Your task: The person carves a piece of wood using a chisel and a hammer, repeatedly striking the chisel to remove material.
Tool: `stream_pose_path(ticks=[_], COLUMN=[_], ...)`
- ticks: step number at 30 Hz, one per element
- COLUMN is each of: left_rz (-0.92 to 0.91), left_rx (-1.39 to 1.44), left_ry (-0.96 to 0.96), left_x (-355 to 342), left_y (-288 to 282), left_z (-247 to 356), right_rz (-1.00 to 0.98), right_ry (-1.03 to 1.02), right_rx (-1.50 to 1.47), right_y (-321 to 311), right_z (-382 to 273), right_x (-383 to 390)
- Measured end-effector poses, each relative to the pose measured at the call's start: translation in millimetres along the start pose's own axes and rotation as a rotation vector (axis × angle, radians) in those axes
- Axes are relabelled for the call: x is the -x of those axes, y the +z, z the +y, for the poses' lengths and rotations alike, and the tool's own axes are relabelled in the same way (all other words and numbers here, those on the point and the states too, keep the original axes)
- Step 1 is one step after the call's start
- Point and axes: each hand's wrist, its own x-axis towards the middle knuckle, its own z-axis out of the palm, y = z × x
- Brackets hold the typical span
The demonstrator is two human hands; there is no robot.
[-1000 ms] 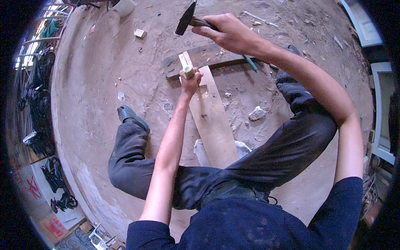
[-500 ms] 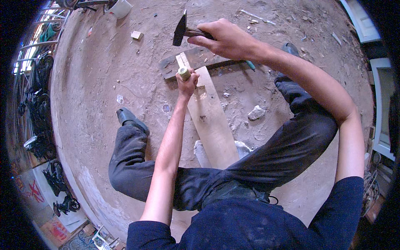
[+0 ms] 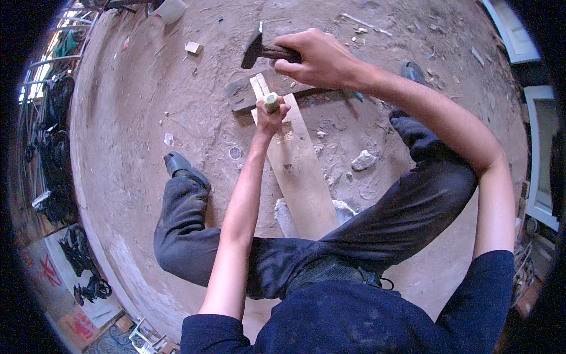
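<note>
Upright in my left hand [image 3: 270,122] is a chisel, its pale green handle end [image 3: 271,101] pointing up and its blade hidden. My fingers close round the handle over the far part of a light wooden board [image 3: 302,183]. The board has a narrow end strip and a rough chipped patch near my hand. My right hand [image 3: 315,58] grips the dark handle of a hammer [image 3: 253,49]. The hammer head is raised beyond the chisel and a little to its left, apart from it.
A dark plank [image 3: 239,94] lies crosswise under the board's far end; a white block [image 3: 286,218] is under its near end. A stone [image 3: 364,160] lies to the right. A small wooden block [image 3: 193,48] and a white bucket [image 3: 168,10] are farther off. My legs flank the board.
My left hand and the chisel have shifted slightly right and nearer the board's middle. The hammer has moved a little left and its head has turned.
</note>
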Motion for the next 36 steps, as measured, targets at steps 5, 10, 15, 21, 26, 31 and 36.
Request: stream_pose_path(ticks=[5,10,15,21,26,31,36], left_rz=[0.006,0.032,0.072,0.033,-0.014,0.008,0.018], left_rx=[0.014,0.041,0.106,-0.015,0.023,-0.109,-0.215], left_ry=[0.014,-0.022,-0.008,-0.072,-0.033,0.005,0.101], left_x=[-2,-1,5,9,5,6,16], left_y=[-1,-4,8,-15,7,10,2], left_z=[-9,-13,-16,-25,-19,-1,-15], right_rz=[-0.002,0.062,-0.391,-0.072,-0.438,-0.258,-0.313], right_ry=[-0.026,0.150,0.193,-0.006,0.339,0.250,0.165], right_rx=[-0.244,-0.585,-0.103,-0.352,-0.225,-0.287,-0.273], right_y=[8,34,31,25,43,32,36], right_z=[8,13,22,-1,39,39,24], right_x=[-1,23,13,1,14,6,4])
